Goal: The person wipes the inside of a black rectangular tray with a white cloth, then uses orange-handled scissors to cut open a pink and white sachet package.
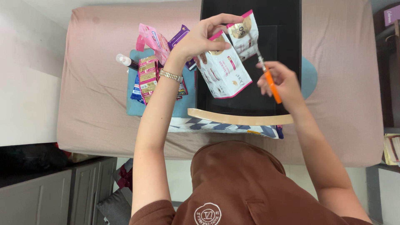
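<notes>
Your left hand [204, 35] pinches the sachets [227, 62] up over the black box [287, 50]; your right hand [281, 81] grips the cutter [271, 83] — blade seemingly at the seam. Keep the strip taut — cut away from fingers

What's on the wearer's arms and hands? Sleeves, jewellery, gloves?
Both hands are bare, no gloves. The left hand has a metal link watch band at the wrist. The right hand shows nothing at the wrist. The forearms are uncovered; short brown sleeves belong to a brown shirt with a round white emblem on it.
</notes>
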